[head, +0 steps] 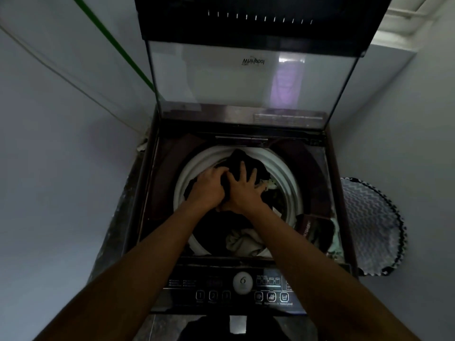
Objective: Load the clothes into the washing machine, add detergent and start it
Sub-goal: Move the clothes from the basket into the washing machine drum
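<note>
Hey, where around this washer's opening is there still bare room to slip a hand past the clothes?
Bare drum rim shows along the back left, between the dark garment and the maroon top deck. The front right is crowded: clothes spill over the rim there. Both hands, left hand and right hand, fill the middle.

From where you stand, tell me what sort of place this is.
Probably a cramped home laundry corner: an open top-loading washing machine sits between plain walls, both hands press dark clothes into its drum, and a patterned laundry basket stands beside it.
</note>
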A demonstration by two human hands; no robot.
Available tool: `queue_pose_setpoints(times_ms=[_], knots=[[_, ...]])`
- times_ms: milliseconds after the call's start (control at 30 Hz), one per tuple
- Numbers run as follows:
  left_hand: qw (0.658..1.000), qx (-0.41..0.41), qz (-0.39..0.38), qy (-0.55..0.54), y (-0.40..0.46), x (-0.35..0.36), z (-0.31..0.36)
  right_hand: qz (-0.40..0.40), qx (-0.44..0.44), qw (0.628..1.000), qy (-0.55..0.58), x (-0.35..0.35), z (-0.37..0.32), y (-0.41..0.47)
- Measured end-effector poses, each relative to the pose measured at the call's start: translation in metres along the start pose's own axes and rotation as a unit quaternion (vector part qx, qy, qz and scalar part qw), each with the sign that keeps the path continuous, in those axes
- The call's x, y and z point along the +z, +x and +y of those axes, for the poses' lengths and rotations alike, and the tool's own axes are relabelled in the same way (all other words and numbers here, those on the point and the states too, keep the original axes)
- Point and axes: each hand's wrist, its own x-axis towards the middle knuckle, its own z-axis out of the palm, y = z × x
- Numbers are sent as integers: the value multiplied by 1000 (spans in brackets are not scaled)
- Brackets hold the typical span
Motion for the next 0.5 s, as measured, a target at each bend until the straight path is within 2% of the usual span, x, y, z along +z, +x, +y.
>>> queue_pose_setpoints(times_ms=[167, 267, 367, 467, 500], knots=[[991, -19, -123, 54, 5, 24, -33, -60, 9, 998, 1, 40, 20, 21], [985, -22, -163, 50, 13, 36, -44, -92, 8, 996, 5, 57, 25, 32], [978, -69, -195, 21, 26, 53, -58, -114, 3, 993, -4, 75, 30, 48], [967, -106, -230, -5, 36, 67, -75, -136, -8, 989, -53, 90, 30, 65], [966, -102, -237, 17, 40, 73, -81, -149, -13, 986, -71, 94, 28, 72]])
